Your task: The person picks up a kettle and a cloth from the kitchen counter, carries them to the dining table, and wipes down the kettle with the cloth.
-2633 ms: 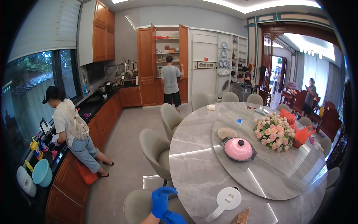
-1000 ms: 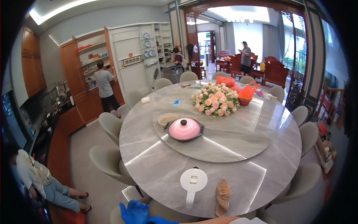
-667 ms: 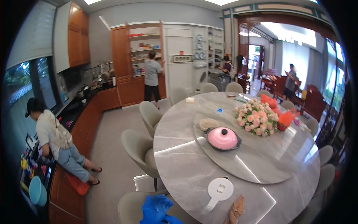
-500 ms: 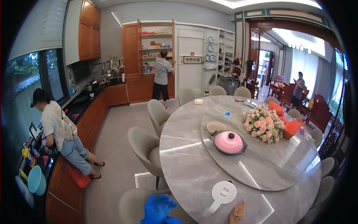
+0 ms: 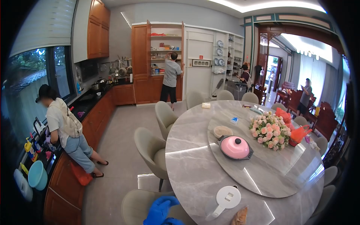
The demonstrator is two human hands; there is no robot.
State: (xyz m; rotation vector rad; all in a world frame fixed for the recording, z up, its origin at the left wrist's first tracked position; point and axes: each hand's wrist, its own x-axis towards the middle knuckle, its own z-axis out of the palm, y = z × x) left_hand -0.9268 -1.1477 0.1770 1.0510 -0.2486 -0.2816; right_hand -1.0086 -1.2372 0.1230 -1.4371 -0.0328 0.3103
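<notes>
At the bottom edge, in front of a beige chair (image 5: 131, 200), my left hand (image 5: 159, 212) appears in a blue glove. Its blue outline curves over to the right at the top, and motion smears the fingers. A second blue-gloved shape, apparently my right hand (image 5: 174, 221), shows low beside it, mostly cut off by the frame. The two are close together; whether they touch I cannot make out. On the marble table to their right lie a white, long-handled flat object (image 5: 228, 197) and a brown item in clear wrapping (image 5: 240, 216).
The round table (image 5: 187, 161) carries a turntable with a pink-lidded pan (image 5: 235, 146), a round beige item (image 5: 223, 131) and a flower bouquet (image 5: 270, 131). Chairs ring it. A person (image 5: 65, 127) stands at the left counter, another (image 5: 171, 80) at an open cupboard; others are farther back.
The view has shifted, so the room appears slightly farther right and lower. My left hand's fingers, more spread before, now look curved over. The person at the cupboard has raised an arm toward a shelf.
</notes>
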